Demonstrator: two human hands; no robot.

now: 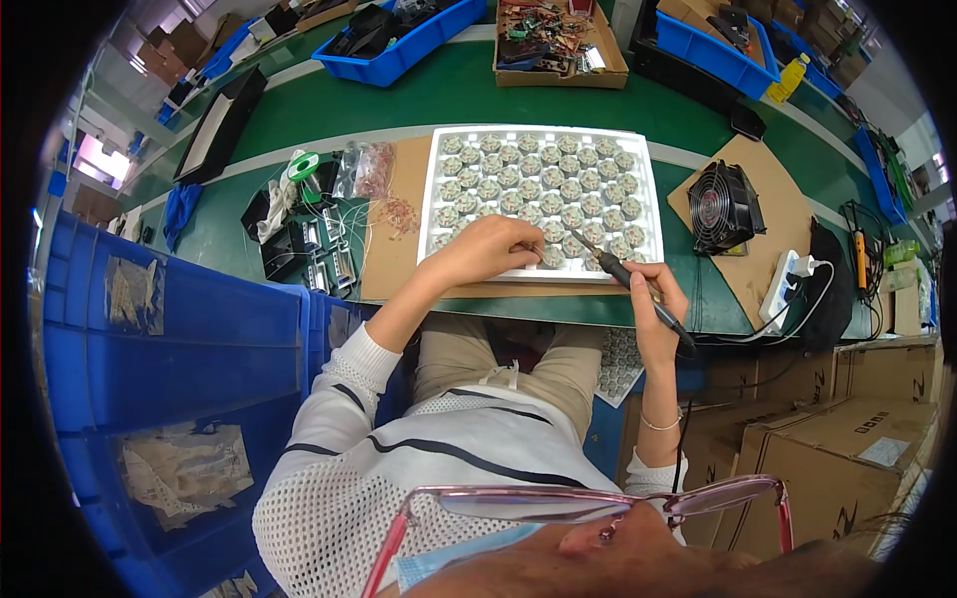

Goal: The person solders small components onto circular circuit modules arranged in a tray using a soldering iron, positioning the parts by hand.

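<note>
A white foam tray (436, 179) holds rows of small round parts (528, 164), greenish-grey with reddish bits on top. My right hand (656, 311) grips a black soldering iron (616, 270) like a pen at the tray's near right corner. The iron's tip points up and left over the near rows of parts. My left hand (490, 249) rests over the near edge of the tray, its fingers pinched together beside one of the parts. Whatever is between those fingers is too small to make out.
Left of the tray lie a green solder spool (305, 167), metal fixtures (317, 261) and bags of small red parts (373, 169). To the right stand a black fan (722, 207) and a white power strip (784, 291) with cables. Blue bins (399, 45) line the back.
</note>
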